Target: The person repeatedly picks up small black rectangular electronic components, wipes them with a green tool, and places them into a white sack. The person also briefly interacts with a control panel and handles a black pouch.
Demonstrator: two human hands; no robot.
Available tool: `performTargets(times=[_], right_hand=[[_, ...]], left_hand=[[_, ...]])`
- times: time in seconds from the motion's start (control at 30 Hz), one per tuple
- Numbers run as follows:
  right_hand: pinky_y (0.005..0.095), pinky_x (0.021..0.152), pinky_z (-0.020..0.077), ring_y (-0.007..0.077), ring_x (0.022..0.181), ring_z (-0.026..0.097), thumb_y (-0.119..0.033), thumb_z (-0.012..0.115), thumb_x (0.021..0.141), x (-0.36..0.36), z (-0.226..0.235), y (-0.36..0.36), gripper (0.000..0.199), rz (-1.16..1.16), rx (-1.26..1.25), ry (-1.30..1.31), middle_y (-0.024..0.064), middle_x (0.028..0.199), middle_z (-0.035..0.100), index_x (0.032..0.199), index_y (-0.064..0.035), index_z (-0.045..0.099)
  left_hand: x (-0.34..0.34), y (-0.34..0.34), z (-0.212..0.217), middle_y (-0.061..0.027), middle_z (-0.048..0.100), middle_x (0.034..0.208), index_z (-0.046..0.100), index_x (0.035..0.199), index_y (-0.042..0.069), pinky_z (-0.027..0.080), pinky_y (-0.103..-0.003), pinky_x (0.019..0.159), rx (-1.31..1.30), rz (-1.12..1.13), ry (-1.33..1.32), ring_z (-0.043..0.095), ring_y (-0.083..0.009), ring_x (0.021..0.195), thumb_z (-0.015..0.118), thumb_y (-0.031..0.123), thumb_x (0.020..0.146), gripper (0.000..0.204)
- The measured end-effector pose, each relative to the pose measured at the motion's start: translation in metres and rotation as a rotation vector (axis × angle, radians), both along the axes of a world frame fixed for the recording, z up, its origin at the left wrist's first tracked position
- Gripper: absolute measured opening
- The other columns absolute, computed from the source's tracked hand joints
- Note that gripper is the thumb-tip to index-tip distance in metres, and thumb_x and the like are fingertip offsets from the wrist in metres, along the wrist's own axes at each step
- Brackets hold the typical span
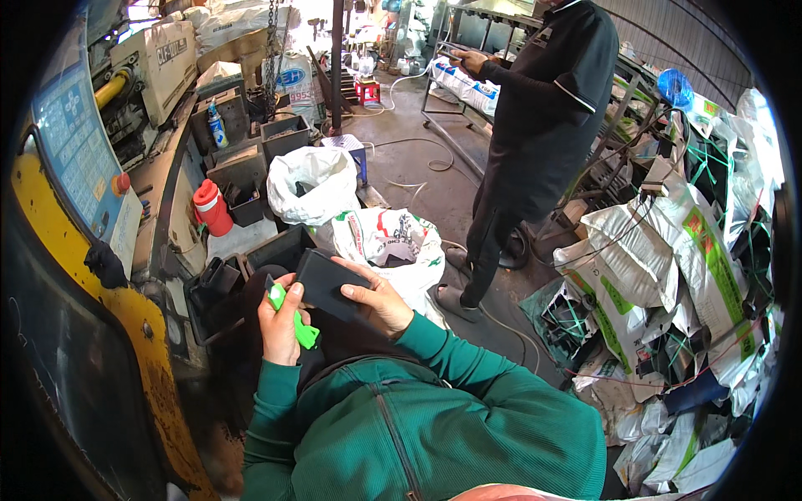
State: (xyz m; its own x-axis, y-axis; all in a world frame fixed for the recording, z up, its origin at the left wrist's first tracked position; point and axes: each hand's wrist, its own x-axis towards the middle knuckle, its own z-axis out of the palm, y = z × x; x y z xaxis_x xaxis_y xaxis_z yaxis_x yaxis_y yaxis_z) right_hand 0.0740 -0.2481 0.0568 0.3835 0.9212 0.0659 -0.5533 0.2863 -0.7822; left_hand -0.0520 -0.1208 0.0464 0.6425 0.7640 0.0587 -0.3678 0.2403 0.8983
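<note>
A flat black rectangular plastic piece (324,282) is held up in front of my lap. My right hand (383,302) grips its right side, thumb on the near face and fingers behind. On the left, my left hand (281,327) is closed around a bright green utility knife (306,336), with its fingertips close to the piece's left edge. Whether those fingertips also touch the piece, I cannot tell. Just beyond my hands stands an open white sack with printing (399,234), dark pieces partly showing inside. Behind it is another open white sack (311,171).
To my left stands a machine with a yellow frame (144,334) and a blue control panel (79,134). A red jug (212,209) sits by dark bins. A person in black (535,134) stands ahead on the right near a metal rack. Stuffed sacks (639,259) pile up at right; a hose crosses the floor.
</note>
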Motion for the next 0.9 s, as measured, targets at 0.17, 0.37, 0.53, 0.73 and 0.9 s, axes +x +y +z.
performTargets(times=[0.17, 0.37, 0.53, 0.73, 0.9], right_hand=[[0.0334, 0.081, 0.0512, 0.017, 0.101, 0.056, -0.005, 0.063, 0.081, -0.002, 0.001, 0.002, 0.059, 0.013, 0.027, 0.063, 0.0079, 0.12, 0.054, 0.135, -0.0059, 0.041], [0.0315, 0.089, 0.0472, 0.0196, 0.106, 0.056, 0.003, 0.059, 0.078, 0.012, 0.0, -0.001, 0.055, -0.181, -0.014, -0.201, 0.0118, 0.119, 0.056, 0.131, -0.0013, 0.045], [0.0266, 0.089, 0.0454, 0.0117, 0.102, 0.054, 0.002, 0.061, 0.079, 0.017, 0.003, -0.007, 0.058, -0.202, -0.061, -0.284, 0.0067, 0.119, 0.055, 0.134, -0.0045, 0.042], [0.0241, 0.087, 0.0431, 0.0109, 0.1, 0.054, 0.003, 0.059, 0.077, 0.023, -0.018, -0.002, 0.059, -0.362, -0.083, -0.8, 0.0086, 0.121, 0.056, 0.133, -0.0042, 0.044], [0.0316, 0.098, 0.0386, 0.0248, 0.12, 0.049, 0.007, 0.059, 0.071, 0.007, -0.014, 0.0, 0.071, -0.421, -0.21, -1.065, 0.0185, 0.133, 0.046, 0.137, -0.0068, 0.039]], left_hand=[[0.002, -0.003, 0.0, -0.0014, 0.058, 0.086, 0.052, 0.112, 0.004, 0.043, -0.021, 0.049, -0.03, -0.083, -0.013, 0.053, -0.0065, 0.062, 0.062, 0.016, 0.086, 0.03], [-0.008, -0.003, -0.017, -0.0045, 0.059, 0.089, 0.049, 0.115, 0.008, 0.046, -0.025, 0.058, -0.182, -0.183, 0.078, 0.057, -0.012, 0.076, 0.057, 0.026, 0.09, 0.032], [-0.017, -0.026, -0.042, -0.0027, 0.056, 0.081, 0.048, 0.115, 0.009, 0.042, -0.021, 0.052, -0.112, -0.389, 0.283, 0.052, -0.0092, 0.06, 0.052, 0.029, 0.093, 0.03], [-0.01, -0.024, -0.009, -0.0092, 0.06, 0.085, 0.048, 0.115, 0.004, 0.047, -0.03, 0.072, 0.646, 0.037, 0.318, 0.059, -0.0179, 0.077, 0.057, 0.033, 0.09, 0.04], [0.006, -0.008, 0.006, -0.0108, 0.06, 0.09, 0.052, 0.11, 0.002, 0.047, -0.029, 0.071, 0.547, 0.024, 0.303, 0.057, -0.0145, 0.076, 0.069, 0.035, 0.08, 0.048]])
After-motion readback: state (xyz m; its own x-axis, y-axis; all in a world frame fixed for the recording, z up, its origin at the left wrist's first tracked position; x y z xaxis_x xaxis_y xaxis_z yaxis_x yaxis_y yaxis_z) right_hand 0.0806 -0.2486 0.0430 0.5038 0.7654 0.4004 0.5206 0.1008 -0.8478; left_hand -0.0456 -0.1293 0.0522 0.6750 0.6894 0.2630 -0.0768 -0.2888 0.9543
